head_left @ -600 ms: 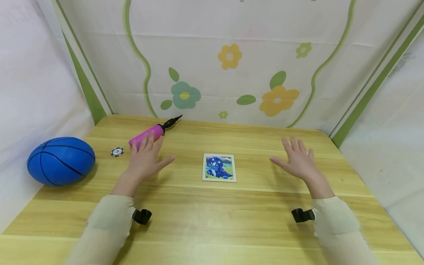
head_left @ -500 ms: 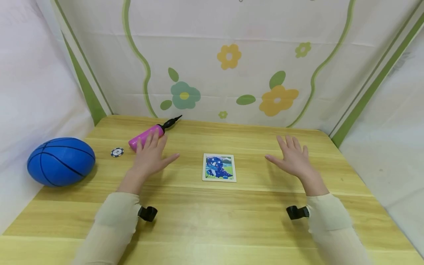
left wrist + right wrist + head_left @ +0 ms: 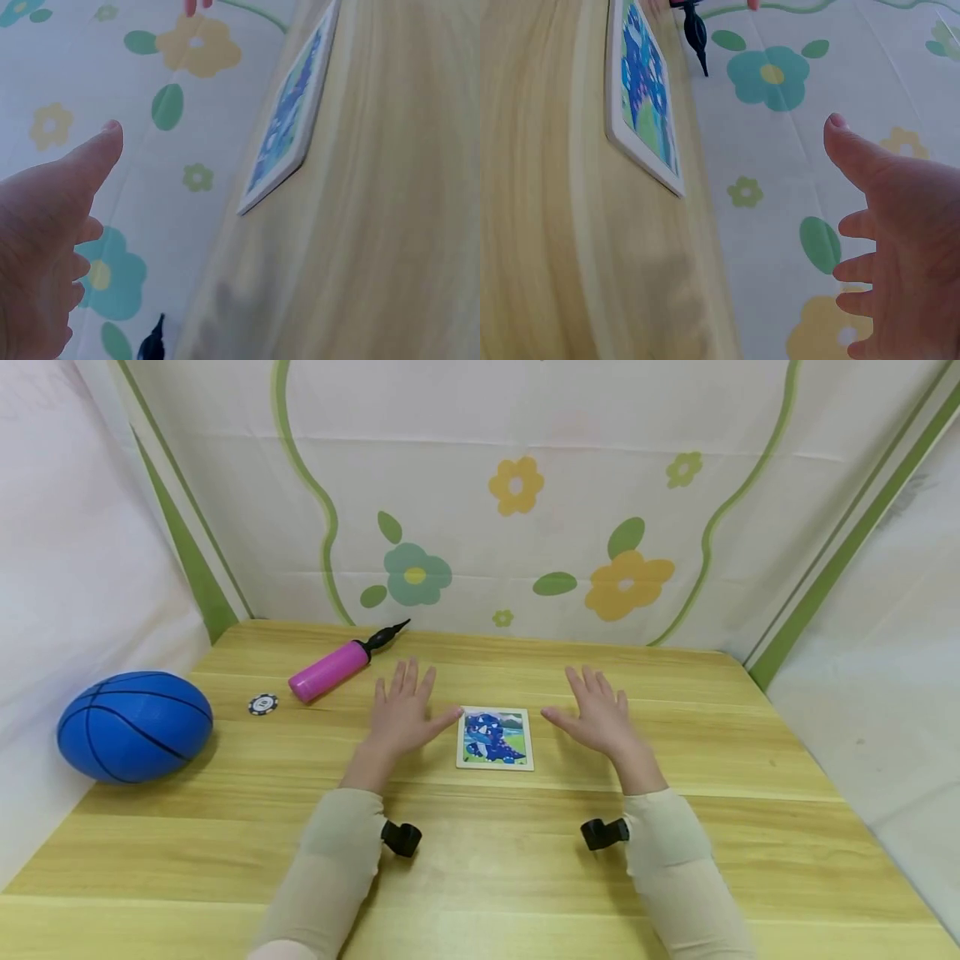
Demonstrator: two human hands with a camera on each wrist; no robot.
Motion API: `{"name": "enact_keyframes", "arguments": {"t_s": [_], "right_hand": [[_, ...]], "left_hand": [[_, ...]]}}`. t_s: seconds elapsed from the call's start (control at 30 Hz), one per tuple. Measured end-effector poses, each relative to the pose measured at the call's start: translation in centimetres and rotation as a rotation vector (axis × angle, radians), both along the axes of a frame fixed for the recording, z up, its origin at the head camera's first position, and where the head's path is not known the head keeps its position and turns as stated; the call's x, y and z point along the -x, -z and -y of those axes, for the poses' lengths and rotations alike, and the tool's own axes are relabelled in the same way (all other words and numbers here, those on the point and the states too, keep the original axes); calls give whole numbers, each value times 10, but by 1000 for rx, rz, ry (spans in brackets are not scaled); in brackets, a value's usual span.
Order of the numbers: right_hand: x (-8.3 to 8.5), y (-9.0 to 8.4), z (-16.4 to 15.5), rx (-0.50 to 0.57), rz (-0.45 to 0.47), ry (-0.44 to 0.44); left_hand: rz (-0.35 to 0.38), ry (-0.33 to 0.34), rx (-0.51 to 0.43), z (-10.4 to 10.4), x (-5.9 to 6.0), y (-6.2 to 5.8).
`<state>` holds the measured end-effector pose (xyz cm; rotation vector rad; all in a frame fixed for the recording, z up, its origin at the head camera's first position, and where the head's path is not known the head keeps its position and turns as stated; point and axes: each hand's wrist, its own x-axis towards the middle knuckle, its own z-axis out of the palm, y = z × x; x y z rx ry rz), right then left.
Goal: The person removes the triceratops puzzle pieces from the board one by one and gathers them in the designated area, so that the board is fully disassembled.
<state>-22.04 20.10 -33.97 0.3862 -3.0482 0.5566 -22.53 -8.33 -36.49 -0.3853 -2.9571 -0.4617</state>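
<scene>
I see the picture tile (image 3: 495,738) lying flat near the middle of the counter (image 3: 480,860), a white-bordered square with a blue dinosaur on it. My left hand (image 3: 401,714) sits just beside the tile's left edge, fingers straight and spread, the thumb tip reaching almost to the border; I cannot tell whether it touches. My right hand (image 3: 596,718) is just beside the tile's right edge, fingers likewise straight and spread, thumb pointing toward the tile. Each grip is wide open and has hold of nothing. From the left wrist view the tile (image 3: 289,127) lies ahead of the thumb (image 3: 90,161), apart from it; from the right wrist view the tile (image 3: 641,105) lies off the thumb (image 3: 855,154).

Toward the counter's far left corner lies a pink pump (image 3: 333,665) with a black nozzle. Near it, closer to the left edge, is a small round chip (image 3: 263,703). A blue ball (image 3: 135,725) rests at the left edge.
</scene>
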Motion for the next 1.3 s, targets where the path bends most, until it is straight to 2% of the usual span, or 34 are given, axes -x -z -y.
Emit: {"name": "enact_keyframes", "arguments": {"t_s": [0.33,0.5,0.63,0.73,1.0,1.13,1.3], "right_hand": [[8,31,29,120,28,-33],[11,49,36,282,66,-53],[13,63,37,406,92,-23],[14,69,38,454,90,1],[17,76,38,443,31,-4],[18,79,37,382,-19,-22],[18,81,37,338,-29,-15]], "left_hand": [[73,51,-97,-22,3,25],[90,89,-135,-27,4,35],[93,137,-163,-32,3,43],[88,173,-173,-36,2,48],[83,255,-160,-45,-4,53],[76,282,-92,-47,-6,56],[37,323,-9,-48,-5,60]]}}
